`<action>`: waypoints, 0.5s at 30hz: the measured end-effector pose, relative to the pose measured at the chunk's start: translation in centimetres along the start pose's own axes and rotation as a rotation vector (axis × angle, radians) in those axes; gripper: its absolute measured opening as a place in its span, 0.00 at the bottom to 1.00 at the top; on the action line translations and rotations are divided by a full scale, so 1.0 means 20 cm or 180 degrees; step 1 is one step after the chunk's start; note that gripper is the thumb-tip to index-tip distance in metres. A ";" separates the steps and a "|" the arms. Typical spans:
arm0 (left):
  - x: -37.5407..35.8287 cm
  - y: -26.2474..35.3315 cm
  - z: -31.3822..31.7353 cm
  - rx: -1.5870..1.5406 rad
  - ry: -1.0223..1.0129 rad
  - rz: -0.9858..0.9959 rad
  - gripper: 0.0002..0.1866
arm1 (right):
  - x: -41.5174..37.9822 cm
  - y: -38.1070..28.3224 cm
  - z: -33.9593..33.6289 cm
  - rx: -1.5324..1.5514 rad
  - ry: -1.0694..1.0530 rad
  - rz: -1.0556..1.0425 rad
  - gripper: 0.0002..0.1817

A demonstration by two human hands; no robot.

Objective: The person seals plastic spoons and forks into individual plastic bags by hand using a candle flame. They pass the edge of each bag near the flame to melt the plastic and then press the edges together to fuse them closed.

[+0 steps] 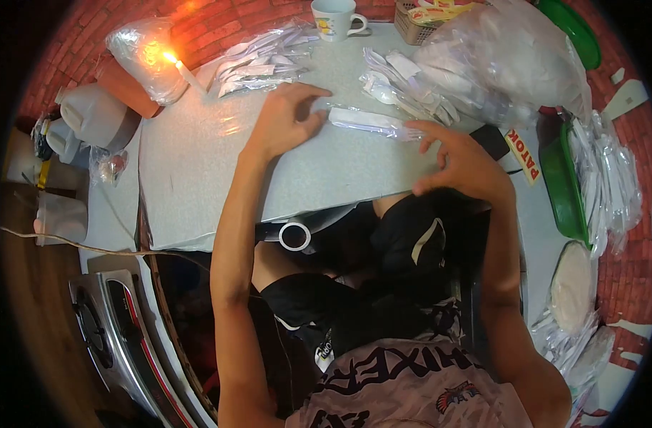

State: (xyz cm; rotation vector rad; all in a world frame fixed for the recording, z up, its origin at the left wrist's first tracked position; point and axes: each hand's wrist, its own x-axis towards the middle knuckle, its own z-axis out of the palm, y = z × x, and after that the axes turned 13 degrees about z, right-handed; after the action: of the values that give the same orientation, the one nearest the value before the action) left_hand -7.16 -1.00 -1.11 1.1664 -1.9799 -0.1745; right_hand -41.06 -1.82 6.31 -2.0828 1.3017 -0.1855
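Note:
A clear-wrapped pack of plastic cutlery [372,124] with a white napkin lies on the grey table between my hands. My left hand [287,118] is just off the pack's left end, its thumb and fingers curved and apart with nothing between them. At the other end, the index fingertip of my right hand [463,162] overlaps the wrapper, while its thumb hangs well apart near the table's front edge. Behind the pack lie two heaps of similar packs, a left heap [262,60] and a right heap [404,82].
A lit candle [190,77] stands at the back left, close to a plastic-wrapped bundle [144,64]. A mug [334,21] is at the back. A large clear bag [508,60] fills the back right, with a green tray [563,182] beyond it. Plastic jugs [98,118] stand left.

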 end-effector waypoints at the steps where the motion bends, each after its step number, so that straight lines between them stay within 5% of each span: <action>1: 0.00 0.04 0.03 0.0191 -0.0073 0.0244 0.16 | 0.02 -0.01 0.02 -0.0215 0.0147 0.0079 0.33; 4: 0.00 0.02 0.05 0.0384 -0.0315 0.0495 0.16 | 0.12 0.05 0.13 -0.0409 0.0983 0.0003 0.29; 10: 0.02 0.01 0.02 0.0184 -0.0625 0.0271 0.12 | 0.22 0.11 0.32 0.0052 0.1569 -0.0194 0.18; 12: 0.01 0.01 0.04 -0.0959 -0.0230 -0.0592 0.11 | 0.21 0.10 0.35 0.0061 0.1705 -0.0258 0.16; 15: 0.01 0.00 0.05 -0.1519 0.0121 -0.0610 0.14 | 0.24 0.12 0.38 0.0337 0.1849 -0.0380 0.12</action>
State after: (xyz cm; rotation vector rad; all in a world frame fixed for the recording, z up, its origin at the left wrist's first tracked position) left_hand -7.94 -1.38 -1.67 1.0279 -1.6645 -0.6786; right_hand -37.04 -3.07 -2.13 -2.0912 1.4452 -0.9483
